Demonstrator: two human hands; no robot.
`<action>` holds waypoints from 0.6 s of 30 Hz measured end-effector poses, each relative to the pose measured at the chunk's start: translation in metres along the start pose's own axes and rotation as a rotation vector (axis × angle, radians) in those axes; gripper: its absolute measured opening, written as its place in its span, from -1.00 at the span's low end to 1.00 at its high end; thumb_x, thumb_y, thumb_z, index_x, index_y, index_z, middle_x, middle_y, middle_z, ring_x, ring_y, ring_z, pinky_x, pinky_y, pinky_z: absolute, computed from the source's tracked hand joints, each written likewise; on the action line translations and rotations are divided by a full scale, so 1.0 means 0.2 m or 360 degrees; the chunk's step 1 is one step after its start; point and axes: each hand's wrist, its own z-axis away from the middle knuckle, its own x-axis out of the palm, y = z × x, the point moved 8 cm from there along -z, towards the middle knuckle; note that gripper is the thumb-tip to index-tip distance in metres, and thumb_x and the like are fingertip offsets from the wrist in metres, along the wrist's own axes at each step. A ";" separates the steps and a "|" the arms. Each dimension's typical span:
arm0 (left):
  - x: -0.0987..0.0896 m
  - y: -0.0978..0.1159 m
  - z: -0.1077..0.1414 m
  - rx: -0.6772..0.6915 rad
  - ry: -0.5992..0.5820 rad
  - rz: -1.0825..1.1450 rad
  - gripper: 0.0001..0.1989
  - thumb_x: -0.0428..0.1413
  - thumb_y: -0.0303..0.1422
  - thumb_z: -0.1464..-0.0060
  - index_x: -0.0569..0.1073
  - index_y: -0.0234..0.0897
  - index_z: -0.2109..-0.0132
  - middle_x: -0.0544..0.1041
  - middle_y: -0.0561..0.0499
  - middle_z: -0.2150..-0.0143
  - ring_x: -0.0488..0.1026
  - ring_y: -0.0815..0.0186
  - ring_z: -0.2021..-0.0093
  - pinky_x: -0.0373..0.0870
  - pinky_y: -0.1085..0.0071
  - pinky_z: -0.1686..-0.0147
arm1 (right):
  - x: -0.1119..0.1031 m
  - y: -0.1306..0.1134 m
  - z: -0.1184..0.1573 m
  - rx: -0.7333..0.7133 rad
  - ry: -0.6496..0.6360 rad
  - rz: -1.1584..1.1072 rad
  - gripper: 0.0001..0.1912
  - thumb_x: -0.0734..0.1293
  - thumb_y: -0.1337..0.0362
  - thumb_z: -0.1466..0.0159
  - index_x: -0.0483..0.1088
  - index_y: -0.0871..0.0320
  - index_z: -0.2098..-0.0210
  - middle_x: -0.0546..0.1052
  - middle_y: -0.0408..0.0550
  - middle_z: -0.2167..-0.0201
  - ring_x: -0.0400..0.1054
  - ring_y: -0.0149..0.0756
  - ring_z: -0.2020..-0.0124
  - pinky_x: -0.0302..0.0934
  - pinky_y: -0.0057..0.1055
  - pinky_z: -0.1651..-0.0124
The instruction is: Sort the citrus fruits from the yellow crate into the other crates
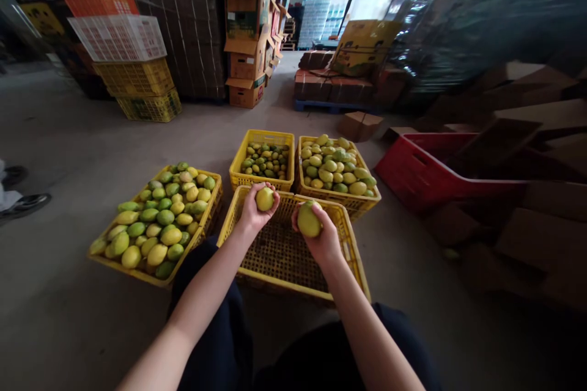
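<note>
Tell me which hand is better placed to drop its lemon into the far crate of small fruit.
Probably the left hand: its lemon hovers just short of the small-fruit crate. The right hand sits lower, nearer the neighbouring full crate.

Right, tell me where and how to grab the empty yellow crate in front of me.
Take the empty yellow crate by its two long side rims, one hand on each, coming from above. Its near edge faces you, the mesh walls are open-topped, and the rims are bare; the left hand and right hand each hold a lemon just now.
</note>
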 end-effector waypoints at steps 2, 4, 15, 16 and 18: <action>0.00 0.01 0.00 0.0046 0.0032 -0.0110 -0.97 0.07 -0.50 0.05 0.38 -0.35 0.43 0.43 0.05 0.50 0.40 0.45 0.53 0.44 0.53 0.51 | -0.01 0.00 0.00 0.0023 0.0044 -0.0016 -0.73 0.44 0.15 0.06 0.45 0.20 0.42 0.52 -0.12 0.48 0.39 -0.36 0.51 0.27 -0.49 0.58; 0.00 0.02 0.00 0.0113 0.0048 -0.0203 -0.97 0.08 -0.51 0.08 0.38 -0.35 0.44 0.43 0.05 0.51 0.39 0.45 0.53 0.44 0.53 0.51 | -0.02 -0.01 -0.01 0.0006 0.0042 0.0041 -0.72 0.45 0.16 0.06 0.46 0.21 0.41 0.52 -0.10 0.48 0.40 -0.36 0.51 0.29 -0.48 0.56; -0.07 0.02 -0.05 0.0113 0.0083 0.0000 -0.90 0.08 -0.41 -0.05 0.46 -0.36 0.30 0.49 -0.04 0.40 0.49 0.31 0.32 0.52 0.36 0.29 | -0.05 -0.01 -0.03 0.0058 0.0086 0.0164 -0.77 0.32 0.14 -0.14 0.35 0.13 0.26 0.54 -0.12 0.45 0.40 -0.34 0.64 0.26 -0.47 0.68; -0.06 0.01 -0.06 0.0092 0.0063 0.0031 -0.85 0.03 -0.40 -0.08 0.46 -0.37 0.27 0.50 -0.07 0.38 0.50 0.25 0.26 0.52 0.31 0.26 | -0.05 0.00 -0.04 0.0119 0.0100 0.0109 -0.79 0.29 0.17 -0.16 0.34 0.14 0.25 0.54 -0.11 0.46 0.41 -0.32 0.63 0.26 -0.46 0.69; -0.05 0.00 -0.05 0.0042 0.0034 0.0071 -0.78 -0.06 -0.42 -0.10 0.47 -0.39 0.22 0.51 -0.15 0.33 0.49 0.13 0.13 0.52 0.22 0.21 | -0.06 0.02 -0.04 0.0260 0.0129 -0.0006 -0.84 0.23 0.25 -0.19 0.34 0.17 0.26 0.55 -0.07 0.48 0.43 -0.28 0.61 0.29 -0.44 0.67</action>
